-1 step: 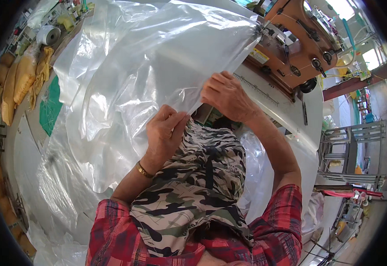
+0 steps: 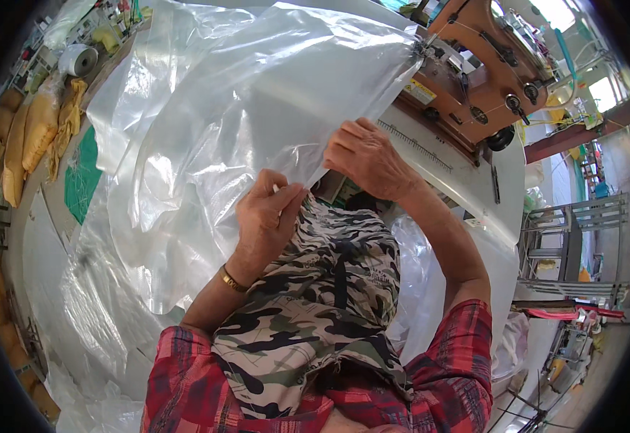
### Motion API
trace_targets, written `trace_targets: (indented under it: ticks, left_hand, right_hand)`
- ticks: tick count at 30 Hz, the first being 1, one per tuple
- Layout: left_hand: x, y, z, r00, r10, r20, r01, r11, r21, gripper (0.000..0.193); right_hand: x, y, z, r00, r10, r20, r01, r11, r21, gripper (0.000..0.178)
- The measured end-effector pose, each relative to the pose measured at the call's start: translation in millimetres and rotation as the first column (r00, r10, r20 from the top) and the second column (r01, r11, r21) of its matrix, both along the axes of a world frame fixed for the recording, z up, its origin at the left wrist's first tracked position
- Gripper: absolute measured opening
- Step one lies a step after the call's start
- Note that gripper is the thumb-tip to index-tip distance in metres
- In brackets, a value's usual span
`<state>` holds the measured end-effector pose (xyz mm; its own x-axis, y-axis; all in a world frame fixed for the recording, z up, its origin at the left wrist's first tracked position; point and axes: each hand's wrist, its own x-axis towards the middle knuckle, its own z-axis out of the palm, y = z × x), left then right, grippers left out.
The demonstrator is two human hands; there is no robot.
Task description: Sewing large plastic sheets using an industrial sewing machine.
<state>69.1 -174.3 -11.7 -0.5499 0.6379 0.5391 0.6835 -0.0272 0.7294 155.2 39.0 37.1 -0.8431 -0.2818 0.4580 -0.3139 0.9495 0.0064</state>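
Note:
A large sheet of clear plastic film [image 2: 257, 94] spreads over the table in shiny folds. Its right edge runs from the needle area of a brown sewing machine [image 2: 484, 65] down to my hands. My left hand [image 2: 266, 213], with a gold band at the wrist, pinches the near end of that edge between thumb and fingers. A little farther along the edge, my right hand [image 2: 365, 159] is closed on the film, knuckles up; its fingertips are partly hidden. Between the two hands the edge is drawn fairly straight.
A ruler scale [image 2: 416, 144] is on the white tabletop beside the machine, and a dark pen-like tool [image 2: 496, 185] lies nearby. Yellow-brown bags [image 2: 41, 119], a white roll [image 2: 78, 58] and green material [image 2: 82, 177] are at the left. A metal rack [image 2: 575, 245] stands at the right.
Both hands have shifted very slightly to the left, still holding the film edge. Otherwise the scene looks the same.

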Motion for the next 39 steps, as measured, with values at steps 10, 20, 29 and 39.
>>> trace_targets:
  ticks: [10,20,29,39]
  left_hand:
    - [-1,-13,21,0.96,-0.095,-0.263,0.052,0.985,-0.165,0.048]
    - [-4,6,39,0.936,-0.164,-0.31,0.054,0.941,-0.335,0.032]
    - [-37,16,54,0.773,-0.277,0.57,0.369,0.928,-0.049,0.016]
    - [-48,12,57,0.718,-0.249,0.65,0.327,0.945,0.001,0.019]
  right_hand:
    - [-2,-4,5,0.998,-0.02,-0.055,0.012,0.99,-0.14,0.016]
    - [-1,0,19,0.998,0.017,-0.059,-0.023,0.995,-0.101,0.026]
    - [-6,45,31,0.987,0.01,-0.162,-0.018,0.999,-0.049,0.036]
    - [-11,72,15,0.941,-0.084,-0.329,0.053,0.994,-0.101,0.035]
